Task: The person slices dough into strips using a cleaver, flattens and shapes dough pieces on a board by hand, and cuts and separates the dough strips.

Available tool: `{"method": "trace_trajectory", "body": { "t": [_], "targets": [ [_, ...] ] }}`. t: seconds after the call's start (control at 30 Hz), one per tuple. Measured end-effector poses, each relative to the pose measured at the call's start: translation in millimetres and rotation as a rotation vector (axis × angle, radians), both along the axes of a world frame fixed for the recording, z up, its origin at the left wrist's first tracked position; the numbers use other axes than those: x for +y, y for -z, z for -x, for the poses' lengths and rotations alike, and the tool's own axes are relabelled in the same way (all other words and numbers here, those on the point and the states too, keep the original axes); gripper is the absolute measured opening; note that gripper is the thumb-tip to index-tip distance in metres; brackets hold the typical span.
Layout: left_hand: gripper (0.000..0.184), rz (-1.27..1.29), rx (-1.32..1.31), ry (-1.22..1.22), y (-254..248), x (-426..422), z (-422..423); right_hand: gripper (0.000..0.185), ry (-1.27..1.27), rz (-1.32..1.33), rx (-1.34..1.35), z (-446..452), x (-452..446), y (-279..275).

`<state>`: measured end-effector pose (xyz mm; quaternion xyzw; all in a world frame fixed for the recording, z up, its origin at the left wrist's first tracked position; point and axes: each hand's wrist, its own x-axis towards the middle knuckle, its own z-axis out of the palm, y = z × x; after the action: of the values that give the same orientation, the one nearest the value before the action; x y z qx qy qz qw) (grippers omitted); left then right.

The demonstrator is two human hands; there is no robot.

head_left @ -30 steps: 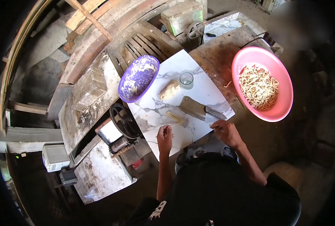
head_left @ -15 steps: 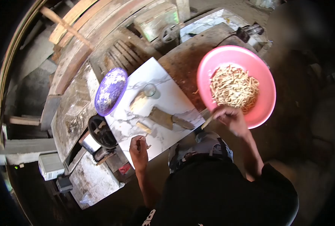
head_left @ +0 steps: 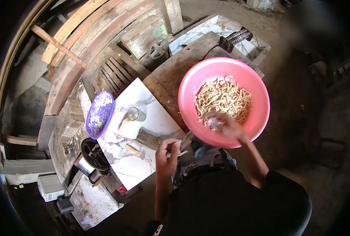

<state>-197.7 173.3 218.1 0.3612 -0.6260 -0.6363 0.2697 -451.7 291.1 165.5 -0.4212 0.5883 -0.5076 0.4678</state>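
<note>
My left hand (head_left: 167,157) is closed in a pinch above the near edge of a white marbled board (head_left: 124,173); a pale dough strip (head_left: 182,153) sticks out from its fingers. Inside the pink basin (head_left: 186,94), my right hand (head_left: 224,125) is low over a heap of pale dough strips (head_left: 222,98). Motion smears its fingers, so whether they hold anything is unclear. On the board lie a cleaver (head_left: 147,139), its handle partly hidden behind my left hand, and a small cut piece of dough (head_left: 132,150). A drinking glass (head_left: 133,114) stands beside a pale floury patch.
At the board's left edge leans a purple oval tray (head_left: 100,115) dusted with white flour. A black round wheel (head_left: 94,154) sits below it. Farther back are a metal handwheel (head_left: 158,48) and a ridged roller (head_left: 236,39). A lidded plastic box (head_left: 50,187) stands lower left.
My right hand has gone from the basin's near rim, where it held a dough strip, to inside the basin. My left hand has moved right and up. The view has shifted.
</note>
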Motion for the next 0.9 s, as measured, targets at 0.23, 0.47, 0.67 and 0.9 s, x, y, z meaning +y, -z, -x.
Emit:
{"method": "trace_trajectory", "body": {
  "t": [0.23, 0.47, 0.67, 0.9],
  "targets": [
    [0.017, 0.101, -0.058, 0.160, 2.7, 6.2, 29.2, 0.030, -0.232, -0.039, -0.025, -49.1, -13.4, -33.5],
    [0.027, 0.115, -0.084, 0.003, 12.0, 1.5, 19.7, 0.035, 0.451, -0.417, 0.546, 54.5, -10.1, -31.1],
    [0.030, 0.024, -0.055, 0.023, 11.8, 4.3, 16.4, 0.065, 0.605, -0.227, 0.979, 72.8, 16.0, 32.2],
    [0.030, -0.215, 0.119, 0.085, 13.1, 10.2, 25.8, 0.037, -0.184, 0.068, 0.024, -48.3, -13.7, -15.4]
  ]
}}
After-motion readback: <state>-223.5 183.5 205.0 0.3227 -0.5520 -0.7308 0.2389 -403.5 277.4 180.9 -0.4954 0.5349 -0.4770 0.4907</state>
